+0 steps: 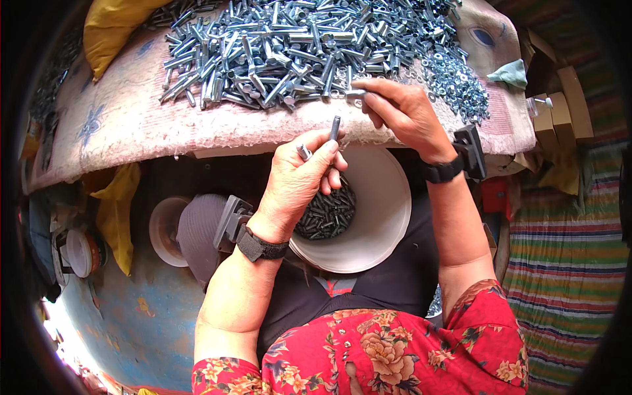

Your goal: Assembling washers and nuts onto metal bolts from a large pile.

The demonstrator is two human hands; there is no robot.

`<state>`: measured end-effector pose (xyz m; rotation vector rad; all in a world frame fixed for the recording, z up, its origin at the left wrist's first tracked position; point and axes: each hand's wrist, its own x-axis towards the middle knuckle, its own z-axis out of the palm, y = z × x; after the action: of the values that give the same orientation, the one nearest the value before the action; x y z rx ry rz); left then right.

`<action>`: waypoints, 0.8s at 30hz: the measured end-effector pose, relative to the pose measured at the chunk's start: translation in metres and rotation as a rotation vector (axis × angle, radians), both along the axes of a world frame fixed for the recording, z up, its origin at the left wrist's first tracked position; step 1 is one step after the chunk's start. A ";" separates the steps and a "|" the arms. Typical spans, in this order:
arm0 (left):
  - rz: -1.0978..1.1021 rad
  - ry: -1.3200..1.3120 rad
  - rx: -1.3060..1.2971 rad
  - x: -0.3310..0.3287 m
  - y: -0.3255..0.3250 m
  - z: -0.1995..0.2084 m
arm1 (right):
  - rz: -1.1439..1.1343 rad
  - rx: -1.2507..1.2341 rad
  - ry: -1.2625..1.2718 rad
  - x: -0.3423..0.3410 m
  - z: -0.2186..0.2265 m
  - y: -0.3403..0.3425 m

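Observation:
My left hand [306, 168] is closed above a white bucket, and a dark threaded bolt [336, 127] sticks up from between its thumb and fingers. The shiny metal end of a cylinder [304, 152] also shows in that grip; whether it belongs to the same piece I cannot tell. At the near edge of a heap of metal hardware [289, 52], my right hand [403, 115] pinches a short silver metal sleeve [355, 93] between thumb and fingertips. Many dark threaded studs [329, 214] lie inside the bucket [385, 197], partly hidden by my left hand.
The heap rests on a worn pink-and-white cloth [131, 125], with small nuts and washers [454, 82] to its right. A yellow cushion or bag [115, 33] is at the upper left. Cardboard boxes [569, 108] stand at right, above a striped floor covering [566, 263].

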<state>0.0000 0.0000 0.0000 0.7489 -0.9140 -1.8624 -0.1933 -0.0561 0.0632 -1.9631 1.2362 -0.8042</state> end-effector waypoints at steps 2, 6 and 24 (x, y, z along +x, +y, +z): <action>0.001 -0.055 -0.030 -0.002 0.002 0.003 | 0.043 0.109 -0.050 -0.007 0.009 0.014; -0.072 -0.216 -0.143 -0.008 0.005 -0.001 | 0.135 0.018 0.072 -0.012 0.012 0.026; -0.010 0.031 -0.093 -0.014 0.009 -0.004 | 0.176 -0.060 0.149 0.028 -0.009 0.034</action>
<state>-0.0143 0.0088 -0.0040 0.6586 -0.9792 -1.8217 -0.1652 -0.0223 0.0541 -2.1793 1.1142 -0.6224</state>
